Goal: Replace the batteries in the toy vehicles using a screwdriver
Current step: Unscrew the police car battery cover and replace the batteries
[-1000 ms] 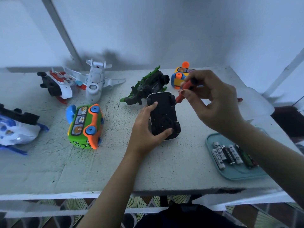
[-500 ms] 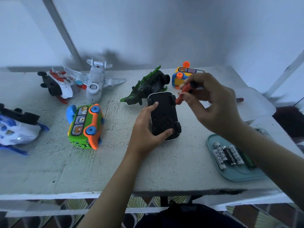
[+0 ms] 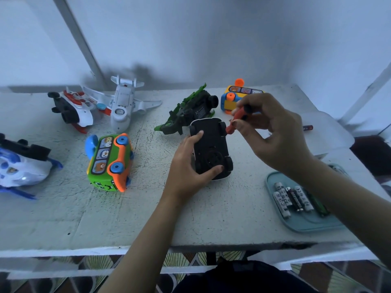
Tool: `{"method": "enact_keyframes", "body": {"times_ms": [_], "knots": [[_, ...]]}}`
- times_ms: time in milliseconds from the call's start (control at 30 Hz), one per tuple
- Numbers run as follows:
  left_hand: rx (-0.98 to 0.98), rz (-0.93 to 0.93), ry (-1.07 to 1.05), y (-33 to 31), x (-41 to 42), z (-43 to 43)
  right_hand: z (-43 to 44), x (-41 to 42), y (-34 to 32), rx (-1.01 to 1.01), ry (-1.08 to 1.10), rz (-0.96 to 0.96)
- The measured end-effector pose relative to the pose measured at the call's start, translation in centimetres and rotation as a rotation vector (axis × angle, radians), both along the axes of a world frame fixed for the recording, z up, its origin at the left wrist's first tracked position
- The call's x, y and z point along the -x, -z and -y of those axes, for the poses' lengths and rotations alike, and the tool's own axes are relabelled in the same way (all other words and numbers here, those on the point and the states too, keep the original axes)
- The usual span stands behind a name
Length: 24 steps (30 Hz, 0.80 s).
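A toy car [image 3: 210, 148] lies upside down in the middle of the table, its black underside facing up. My left hand [image 3: 188, 168] grips it from the left, fingers on the far edge and thumb on the near end. My right hand [image 3: 273, 134] pinches a red-handled screwdriver [image 3: 236, 119] just beyond the car's far right corner, tilted down toward it. The tip is hidden. Several batteries [image 3: 296, 198] lie in a teal tray [image 3: 304, 226] at the near right, partly under my right forearm.
Other toys lie around: a green and orange bus [image 3: 110, 161], a white plane [image 3: 123, 106], a red and white vehicle [image 3: 72, 108], a blue and white one [image 3: 19, 166] at the left edge, a green and black one [image 3: 190, 111], a yellow bus [image 3: 234, 98].
My right hand with the screwdriver has drifted slightly down and nearer the car's far right corner. My left hand and the car have hardly moved.
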<state>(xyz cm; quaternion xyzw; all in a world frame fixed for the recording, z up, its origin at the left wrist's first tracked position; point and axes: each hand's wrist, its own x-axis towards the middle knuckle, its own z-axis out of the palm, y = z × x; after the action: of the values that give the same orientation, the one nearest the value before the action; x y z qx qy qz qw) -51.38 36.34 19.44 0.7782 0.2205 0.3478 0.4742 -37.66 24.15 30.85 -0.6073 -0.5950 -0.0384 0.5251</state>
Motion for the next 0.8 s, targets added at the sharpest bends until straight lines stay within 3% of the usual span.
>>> {"method": "enact_keyframes", "body": {"times_ms": [233, 600, 800], "knots": [[-0.008, -0.005, -0.005, 0.0, 0.0, 0.0, -0.1, -0.3, 0.3, -0.022, 0.029, 0.084], [-0.018, -0.007, -0.010, 0.0, 0.0, 0.0, 0.0, -0.4, 0.9, -0.034, 0.038, 0.009], [-0.002, -0.002, -0.006, -0.1, 0.1, 0.1, -0.3, -0.6, 0.9, -0.055, 0.102, 0.101]]}}
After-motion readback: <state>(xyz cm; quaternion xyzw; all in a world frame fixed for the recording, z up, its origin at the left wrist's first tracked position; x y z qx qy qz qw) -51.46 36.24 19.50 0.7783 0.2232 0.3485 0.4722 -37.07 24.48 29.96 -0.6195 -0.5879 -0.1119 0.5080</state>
